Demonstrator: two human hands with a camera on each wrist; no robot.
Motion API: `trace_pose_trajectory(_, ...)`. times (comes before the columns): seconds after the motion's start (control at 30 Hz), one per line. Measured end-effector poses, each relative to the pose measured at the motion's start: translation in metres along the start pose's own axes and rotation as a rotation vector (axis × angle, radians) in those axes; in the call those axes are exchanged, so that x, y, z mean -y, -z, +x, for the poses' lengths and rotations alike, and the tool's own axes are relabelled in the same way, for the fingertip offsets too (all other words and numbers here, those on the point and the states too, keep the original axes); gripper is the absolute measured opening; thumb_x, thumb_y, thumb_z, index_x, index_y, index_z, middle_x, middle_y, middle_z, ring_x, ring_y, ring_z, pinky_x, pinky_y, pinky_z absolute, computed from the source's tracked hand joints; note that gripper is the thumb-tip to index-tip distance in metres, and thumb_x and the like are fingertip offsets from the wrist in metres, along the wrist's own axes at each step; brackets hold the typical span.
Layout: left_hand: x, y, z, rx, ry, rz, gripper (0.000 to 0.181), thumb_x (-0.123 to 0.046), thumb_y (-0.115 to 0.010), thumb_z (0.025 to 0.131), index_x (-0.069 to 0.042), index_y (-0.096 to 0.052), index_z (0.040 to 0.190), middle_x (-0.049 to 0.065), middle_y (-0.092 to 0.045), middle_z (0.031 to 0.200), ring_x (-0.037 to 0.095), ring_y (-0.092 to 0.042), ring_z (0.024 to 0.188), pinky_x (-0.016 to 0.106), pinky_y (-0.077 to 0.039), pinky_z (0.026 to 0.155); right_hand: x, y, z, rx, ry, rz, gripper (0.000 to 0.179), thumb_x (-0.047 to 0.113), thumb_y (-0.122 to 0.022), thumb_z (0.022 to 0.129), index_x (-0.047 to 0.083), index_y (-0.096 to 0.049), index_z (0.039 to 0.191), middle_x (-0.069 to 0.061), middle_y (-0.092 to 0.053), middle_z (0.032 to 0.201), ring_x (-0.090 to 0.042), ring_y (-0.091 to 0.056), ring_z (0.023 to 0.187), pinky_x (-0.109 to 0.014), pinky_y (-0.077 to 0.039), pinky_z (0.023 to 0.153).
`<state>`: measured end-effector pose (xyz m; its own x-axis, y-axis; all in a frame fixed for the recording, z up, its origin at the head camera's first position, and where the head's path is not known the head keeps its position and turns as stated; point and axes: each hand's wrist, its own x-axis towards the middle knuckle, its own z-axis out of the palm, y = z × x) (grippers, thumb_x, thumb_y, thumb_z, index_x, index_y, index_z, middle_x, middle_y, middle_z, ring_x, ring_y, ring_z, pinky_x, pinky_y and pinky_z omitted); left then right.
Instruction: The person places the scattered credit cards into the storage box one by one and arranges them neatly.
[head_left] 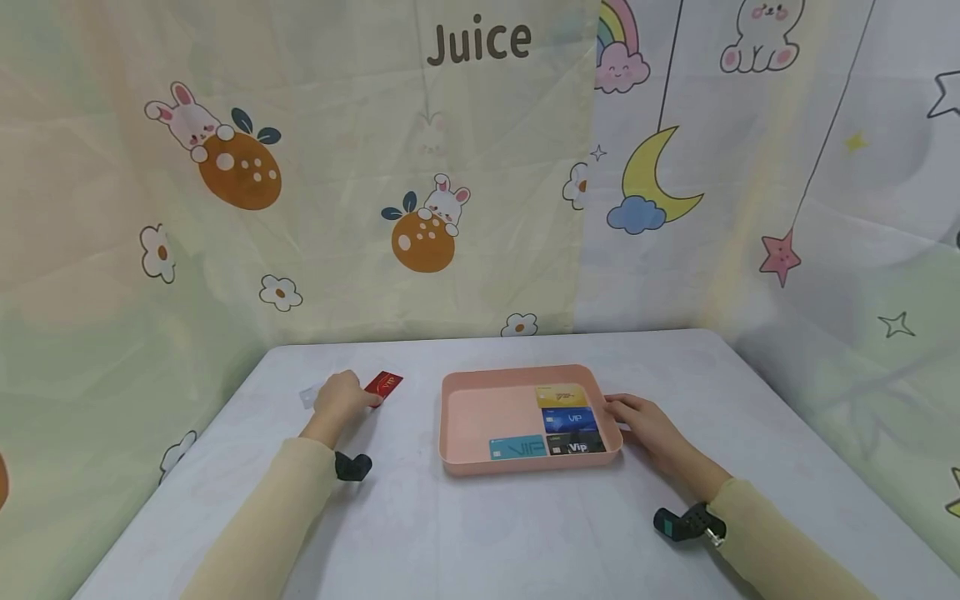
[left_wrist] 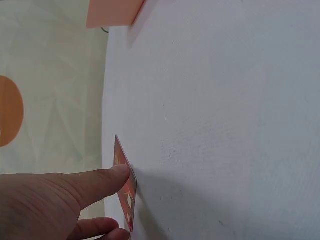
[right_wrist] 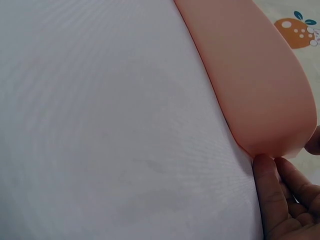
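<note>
My left hand (head_left: pixel 341 406) pinches a red VIP card (head_left: pixel 385 384) at the table's left side. In the left wrist view its thumb lies across the face of the tilted red card (left_wrist: pixel 125 195). A small clear plastic piece (head_left: pixel 308 395) shows just left of that hand. The right hand (head_left: pixel 651 432) holds the right end of a pink tray (head_left: pixel 480 468). In the right wrist view, fingertips (right_wrist: pixel 265 162) meet the tray's outer wall (right_wrist: pixel 250 85) low down, and another digit is up at the rim.
Inside the tray, a gold card (head_left: pixel 561 395), a blue VIP card (head_left: pixel 570 418) and a black VIP card (head_left: pixel 576 442) form a column at the right. A teal VIP card (head_left: pixel 517 447) lies beside the black one. Printed cloth (head_left: pixel 337 167) hangs behind the white table (head_left: pixel 480 542).
</note>
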<state>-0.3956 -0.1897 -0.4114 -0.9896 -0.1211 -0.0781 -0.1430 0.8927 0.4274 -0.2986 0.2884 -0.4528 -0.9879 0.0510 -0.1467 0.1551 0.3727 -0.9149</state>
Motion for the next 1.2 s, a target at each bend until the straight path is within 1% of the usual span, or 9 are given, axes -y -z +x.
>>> trace_pose_trajectory(0.17,0.002,-0.002,0.001,-0.002,0.021,0.008,0.055,-0.032,-0.079,0.088,0.012,-0.062,0.116,0.023,-0.066,0.103,0.033,-0.056,0.090,0.041,-0.051,0.077,0.000,0.000,0.000,0.003,-0.002,0.000,0.058,0.033,-0.048,0.108,-0.004,-0.042,0.152,-0.026,-0.040,0.159,-0.043,-0.042,0.144,-0.054,-0.041,0.115)
trace_pose_trajectory(0.4,0.004,-0.003,0.003,-0.014,0.026,-0.018,0.047,-0.031,-0.079,0.088,0.009,-0.065,0.110,0.022,-0.067,0.103,0.033,-0.057,0.092,0.041,-0.049,0.078,-0.001,0.000,0.002,0.011,0.009,0.009,0.058,0.033,-0.048,0.108,-0.005,-0.041,0.152,-0.027,-0.039,0.159,-0.043,-0.042,0.144,-0.055,-0.042,0.115)
trace_pose_trajectory(0.53,0.005,-0.002,0.005,-0.004,0.032,-0.034,0.046,-0.028,-0.079,0.088,0.009,-0.066,0.111,0.023,-0.067,0.107,0.034,-0.058,0.094,0.043,-0.050,0.081,-0.001,0.000,0.001,0.009,0.010,0.010,0.059,0.033,-0.048,0.108,-0.005,-0.041,0.152,-0.028,-0.039,0.158,-0.044,-0.042,0.144,-0.055,-0.042,0.114)
trace_pose_trajectory(0.6,0.006,-0.001,0.007,0.013,0.034,-0.048,0.047,-0.027,-0.079,0.088,0.011,-0.065,0.113,0.025,-0.067,0.110,0.034,-0.058,0.096,0.044,-0.050,0.083,-0.001,0.000,0.001,0.008,0.009,0.012,0.059,0.033,-0.049,0.108,-0.005,-0.041,0.152,-0.028,-0.040,0.158,-0.044,-0.042,0.143,-0.055,-0.043,0.114)
trace_pose_trajectory(0.73,0.012,0.000,0.014,0.073,0.057,-0.122,0.048,-0.022,-0.078,0.088,0.013,-0.063,0.117,0.027,-0.063,0.116,0.035,-0.055,0.099,0.043,-0.050,0.085,-0.001,0.000,0.001,0.005,0.010,0.011,0.059,0.034,-0.049,0.108,-0.005,-0.041,0.152,-0.028,-0.039,0.159,-0.044,-0.043,0.143,-0.055,-0.043,0.114)
trace_pose_trajectory(0.83,0.018,0.000,0.022,0.109,0.096,-0.213,0.049,-0.019,-0.077,0.089,0.012,-0.059,0.121,0.027,-0.059,0.119,0.035,-0.052,0.102,0.041,-0.050,0.084,-0.001,0.000,0.001,0.004,0.012,0.006,0.059,0.034,-0.048,0.108,-0.005,-0.041,0.152,-0.028,-0.039,0.159,-0.044,-0.043,0.143,-0.055,-0.043,0.114)
trace_pose_trajectory(0.93,0.022,0.000,0.025,0.114,0.132,-0.302,0.047,-0.016,-0.076,0.090,0.007,-0.053,0.124,0.025,-0.055,0.120,0.034,-0.050,0.105,0.039,-0.049,0.084,-0.002,0.000,0.001,0.003,0.014,0.003,0.059,0.034,-0.048,0.108,-0.005,-0.041,0.152,-0.028,-0.040,0.158,-0.044,-0.043,0.143,-0.055,-0.042,0.114)
trace_pose_trajectory(1.03,0.022,-0.001,0.025,0.106,0.154,-0.370,0.043,-0.013,-0.074,0.092,0.002,-0.049,0.123,0.023,-0.053,0.119,0.033,-0.048,0.107,0.038,-0.048,0.084,-0.002,0.000,0.001,0.002,0.013,0.003,0.059,0.034,-0.048,0.108,-0.005,-0.042,0.152,-0.028,-0.040,0.158,-0.044,-0.043,0.143,-0.054,-0.042,0.114)
trace_pose_trajectory(1.2,0.020,0.002,0.021,0.095,0.129,-0.404,0.036,-0.009,-0.070,0.093,-0.001,-0.048,0.120,0.020,-0.051,0.115,0.031,-0.047,0.103,0.034,-0.045,0.077,-0.002,0.000,0.001,-0.004,0.009,0.000,0.059,0.034,-0.049,0.108,-0.004,-0.042,0.152,-0.027,-0.040,0.158,-0.043,-0.043,0.143,-0.053,-0.043,0.114)
